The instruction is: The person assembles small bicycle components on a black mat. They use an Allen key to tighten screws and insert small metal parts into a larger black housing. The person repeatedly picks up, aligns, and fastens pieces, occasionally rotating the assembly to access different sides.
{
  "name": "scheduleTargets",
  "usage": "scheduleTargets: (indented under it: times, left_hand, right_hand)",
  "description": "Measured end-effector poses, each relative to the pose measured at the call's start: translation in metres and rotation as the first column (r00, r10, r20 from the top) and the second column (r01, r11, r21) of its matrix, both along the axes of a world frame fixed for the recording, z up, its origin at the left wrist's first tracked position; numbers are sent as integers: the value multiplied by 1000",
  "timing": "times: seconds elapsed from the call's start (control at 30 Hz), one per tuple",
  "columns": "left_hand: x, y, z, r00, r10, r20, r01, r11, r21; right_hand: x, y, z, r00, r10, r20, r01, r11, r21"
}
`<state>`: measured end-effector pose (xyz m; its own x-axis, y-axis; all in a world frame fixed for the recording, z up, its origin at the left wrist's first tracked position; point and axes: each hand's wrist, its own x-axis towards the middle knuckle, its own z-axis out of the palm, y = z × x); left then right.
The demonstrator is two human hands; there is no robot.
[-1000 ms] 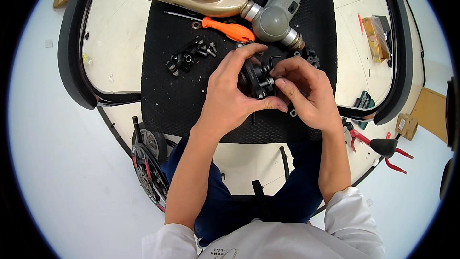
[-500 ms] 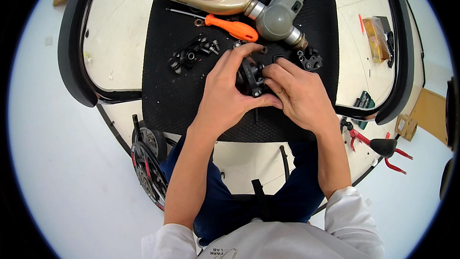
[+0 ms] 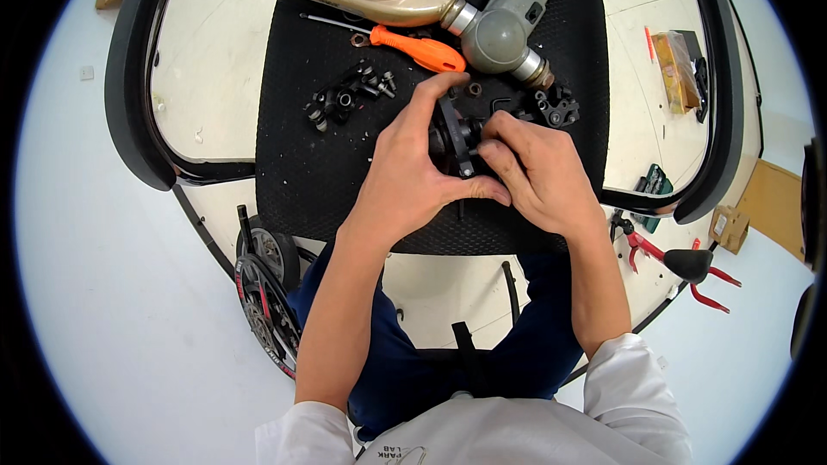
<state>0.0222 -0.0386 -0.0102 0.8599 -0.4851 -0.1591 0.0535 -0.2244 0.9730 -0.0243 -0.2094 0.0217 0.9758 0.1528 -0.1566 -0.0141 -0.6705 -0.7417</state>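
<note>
Over the black seat (image 3: 332, 181) my left hand (image 3: 401, 164) grips a dark metal bike part (image 3: 457, 138), with a flat bar across a rounder body. Its index finger reaches over the top end and the thumb stretches along the bottom. Against the part's right side, my right hand (image 3: 538, 164) has thumb and index finger pinched together; what lies between them is hidden. Just beyond the hands rest a small ring-shaped nut (image 3: 475, 89) and a black hex key (image 3: 498, 104).
An orange-handled screwdriver (image 3: 422, 50), a beige bike fork (image 3: 396, 4) and a grey frame piece (image 3: 495, 41) lie at the far side. Loose black metal parts (image 3: 345, 95) sit left of my hands, another black part (image 3: 556, 108) right. Chair armrests (image 3: 129, 77) flank the seat.
The dark part has turned slightly in my left hand, its flat bar now more edge-on. My right fingers have shifted a little and curled closer. The nut beyond the part is more exposed.
</note>
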Motion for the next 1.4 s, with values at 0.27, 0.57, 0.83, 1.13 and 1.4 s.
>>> scheduleTargets:
  times: [0.27, 0.57, 0.83, 1.13, 1.4]
  left_hand:
    - [-3, -4, 0, 999, 36, -40, -35, 999, 36]
    - [1, -2, 6, 995, 75, -67, -74, 997, 15]
    - [-1, 6, -6, 979, 54, -195, -76, 992, -104]
    - [1, 7, -10, 969, -15, -246, -15, 993, -118]
    - [-1, 3, -8, 961, -33, -273, 1, 993, -120]
  right_hand:
    - [-1, 2, -7, 996, -84, 9, 82, 988, 131]
    - [-2, -3, -2, 995, -101, -24, 104, 968, 228]
    - [-1, 7, -9, 992, -122, 33, 111, 964, 240]
    - [1, 6, -10, 987, -28, 160, 29, 1000, -3]
    - [1, 4, -9, 987, -24, 156, 29, 999, -33]
